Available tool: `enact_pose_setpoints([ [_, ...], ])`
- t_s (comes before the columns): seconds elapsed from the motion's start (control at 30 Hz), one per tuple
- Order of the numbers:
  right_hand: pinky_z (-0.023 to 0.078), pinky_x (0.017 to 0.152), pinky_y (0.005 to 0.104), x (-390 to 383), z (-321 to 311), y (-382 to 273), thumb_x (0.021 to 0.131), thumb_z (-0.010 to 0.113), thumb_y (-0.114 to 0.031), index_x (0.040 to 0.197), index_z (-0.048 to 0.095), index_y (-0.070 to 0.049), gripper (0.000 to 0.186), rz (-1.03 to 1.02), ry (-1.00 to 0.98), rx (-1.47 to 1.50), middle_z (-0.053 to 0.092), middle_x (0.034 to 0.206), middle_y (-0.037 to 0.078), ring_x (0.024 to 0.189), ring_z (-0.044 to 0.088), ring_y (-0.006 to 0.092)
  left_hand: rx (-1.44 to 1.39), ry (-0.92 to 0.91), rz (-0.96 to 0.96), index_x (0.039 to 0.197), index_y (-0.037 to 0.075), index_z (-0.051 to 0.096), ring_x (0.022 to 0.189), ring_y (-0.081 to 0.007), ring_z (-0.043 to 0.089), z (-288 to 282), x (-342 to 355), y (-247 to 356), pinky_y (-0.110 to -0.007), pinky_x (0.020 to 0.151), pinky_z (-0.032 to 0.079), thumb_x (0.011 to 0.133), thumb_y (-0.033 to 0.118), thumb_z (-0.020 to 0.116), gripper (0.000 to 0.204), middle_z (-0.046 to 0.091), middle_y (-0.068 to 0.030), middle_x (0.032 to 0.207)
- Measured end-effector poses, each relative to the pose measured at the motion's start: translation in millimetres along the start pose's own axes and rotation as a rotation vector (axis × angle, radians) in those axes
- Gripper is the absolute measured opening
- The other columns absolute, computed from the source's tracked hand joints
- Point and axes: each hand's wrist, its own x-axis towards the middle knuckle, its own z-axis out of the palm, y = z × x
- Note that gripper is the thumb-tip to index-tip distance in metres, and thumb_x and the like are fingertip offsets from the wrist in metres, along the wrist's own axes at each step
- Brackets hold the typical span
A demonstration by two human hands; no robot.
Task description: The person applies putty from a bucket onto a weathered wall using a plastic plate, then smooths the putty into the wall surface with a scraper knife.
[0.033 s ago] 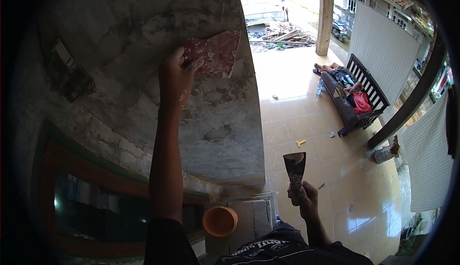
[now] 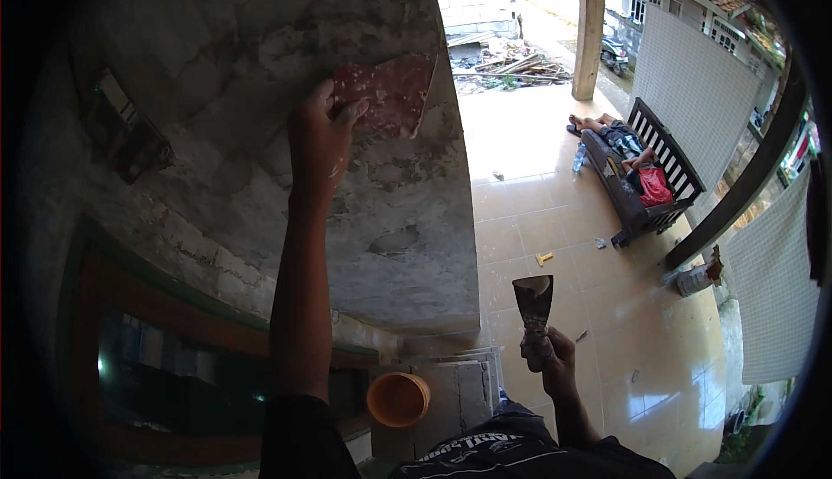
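Note:
My left hand [image 2: 325,141] holds a red flat piece [image 2: 386,93], spattered white, against the patchy grey plastered wall [image 2: 390,184]. My right hand [image 2: 550,358] grips the handle of a metal scraper [image 2: 534,301], blade upward, lower down over the tiled floor. An orange bucket [image 2: 398,399] stands on stacked grey blocks [image 2: 464,392] between my arms, below the wall.
A person [image 2: 624,137] lies on a dark wooden bench [image 2: 615,193] at the right, with a bottle [image 2: 578,158] beside it. A yellow tool [image 2: 543,259] lies on the tiles [image 2: 520,228]. Posts [image 2: 586,29], a white container [image 2: 693,280], hanging screens and a framed window [image 2: 173,358] surround the porch.

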Motion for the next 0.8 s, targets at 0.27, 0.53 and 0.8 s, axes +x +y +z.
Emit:
enact_pose_setpoints([
  [0.27, 0.033, 0.049, 0.0172, 5, 3, -1, 0.094, 0.051, -0.035, 0.104, 0.06, 0.002, 0.039, 0.005, -0.017, 0.017, 0.058, 0.075, 0.001, 0.057, 0.045, 0.0022, -0.102, 0.276, 0.14, 0.104, -0.002, 0.055, 0.081, -0.0184, 0.063, -36, -23, -5, -0.032, 0.073, 0.048, 0.087, 0.011, 0.06, 0.022, 0.065, -0.0137, 0.092],
  [0.53, 0.032, 0.048, 0.0172, 2, 6, 1, 0.093, 0.053, -0.036, 0.104, 0.059, 0.001, 0.039, -0.002, -0.045, 0.013, 0.057, 0.074, 0.0, 0.056, 0.043, 0.0013, 0.36, 0.089, 0.2, 0.114, -0.004, 0.043, 0.095, -0.0352, 0.056, 10, -11, -5, -0.042, 0.083, 0.044, 0.091, 0.005, 0.046, 0.025, 0.054, -0.0214, 0.103],
  [0.8, 0.04, 0.057, 0.0196, 1, 3, -1, 0.093, 0.053, -0.036, 0.101, 0.061, 0.001, 0.038, 0.047, -0.015, -0.009, 0.06, 0.078, 0.002, 0.068, 0.052, 0.0055, -0.074, 0.37, 0.195, 0.114, -0.006, 0.043, 0.1, -0.0283, 0.057, -1, -18, -16, -0.039, 0.087, 0.043, 0.091, 0.004, 0.044, 0.025, 0.054, -0.0205, 0.108],
])
